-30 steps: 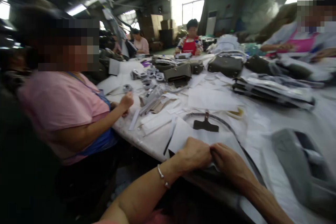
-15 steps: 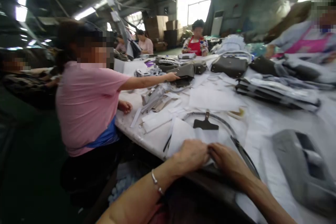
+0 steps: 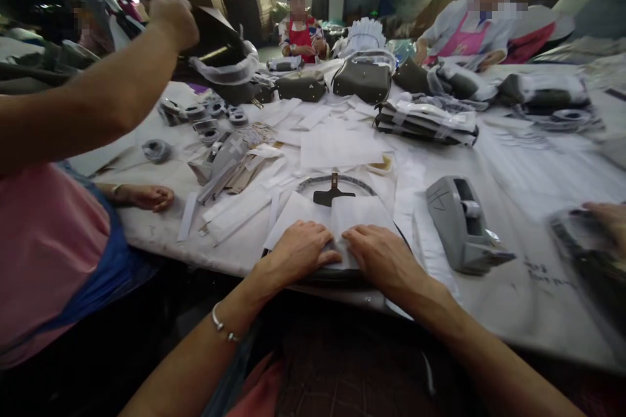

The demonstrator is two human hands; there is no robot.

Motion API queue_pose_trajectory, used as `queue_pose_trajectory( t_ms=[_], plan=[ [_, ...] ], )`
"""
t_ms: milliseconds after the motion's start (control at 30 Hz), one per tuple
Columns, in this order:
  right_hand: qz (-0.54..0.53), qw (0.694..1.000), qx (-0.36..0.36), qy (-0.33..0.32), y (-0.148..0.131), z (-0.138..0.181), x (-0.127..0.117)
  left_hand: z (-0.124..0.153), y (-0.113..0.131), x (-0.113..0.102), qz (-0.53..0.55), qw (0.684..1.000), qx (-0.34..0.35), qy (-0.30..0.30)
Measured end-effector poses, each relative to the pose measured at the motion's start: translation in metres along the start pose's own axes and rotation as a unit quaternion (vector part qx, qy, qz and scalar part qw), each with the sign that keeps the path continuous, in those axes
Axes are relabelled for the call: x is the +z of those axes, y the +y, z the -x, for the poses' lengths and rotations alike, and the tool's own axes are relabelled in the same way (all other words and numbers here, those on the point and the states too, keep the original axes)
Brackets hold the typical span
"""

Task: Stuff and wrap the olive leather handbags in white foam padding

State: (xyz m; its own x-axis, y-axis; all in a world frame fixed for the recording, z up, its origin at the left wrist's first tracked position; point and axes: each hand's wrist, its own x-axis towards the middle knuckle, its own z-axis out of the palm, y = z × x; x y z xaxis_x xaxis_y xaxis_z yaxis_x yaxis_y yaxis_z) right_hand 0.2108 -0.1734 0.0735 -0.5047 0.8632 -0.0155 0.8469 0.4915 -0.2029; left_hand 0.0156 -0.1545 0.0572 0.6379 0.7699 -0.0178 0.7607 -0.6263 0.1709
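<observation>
My left hand (image 3: 304, 247) rests on a folded white sheet of paper (image 3: 288, 218), its fingers laid forward and thumb held apart. Close by, my right hand (image 3: 379, 249) presses its fingertips on a second white flap of paper (image 3: 364, 210). Both papers cover a bag at the table edge, whose body is mostly hidden. Past the paper shows a dark strap tab (image 3: 334, 197) with a metal fitting. A wrapped handle (image 3: 364, 184) arcs around it.
A grey tape dispenser (image 3: 457, 228) stands to the right. Paper strips and wrapped rolls (image 3: 210, 133) lie left, near a co-worker's raised arm (image 3: 98, 94). Dark bags (image 3: 362, 80) line the back, where other people work. Another hand (image 3: 609, 215) is at the far right.
My hands have moved apart from meeting together to lying side by side on the paper. The view has turned right. The co-worker on the left has lifted a dark bag.
</observation>
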Motion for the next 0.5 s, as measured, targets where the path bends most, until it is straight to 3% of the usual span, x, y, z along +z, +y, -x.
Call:
queue_pose_trajectory(
  t_ms=[233,367,500],
  plan=[
    [-0.106,0.994,-0.015,-0.023,-0.005,0.007,0.012,0.008,-0.002,0.009,0.037,0.998,0.018,0.051],
    [-0.21,0.977,-0.028,-0.01,0.009,0.012,0.012,0.015,-0.004,0.01,0.068,0.981,0.052,0.176],
    [-0.249,0.968,-0.021,-0.012,0.014,0.011,0.008,0.023,-0.003,0.009,0.063,0.948,0.108,0.293]
  ],
)
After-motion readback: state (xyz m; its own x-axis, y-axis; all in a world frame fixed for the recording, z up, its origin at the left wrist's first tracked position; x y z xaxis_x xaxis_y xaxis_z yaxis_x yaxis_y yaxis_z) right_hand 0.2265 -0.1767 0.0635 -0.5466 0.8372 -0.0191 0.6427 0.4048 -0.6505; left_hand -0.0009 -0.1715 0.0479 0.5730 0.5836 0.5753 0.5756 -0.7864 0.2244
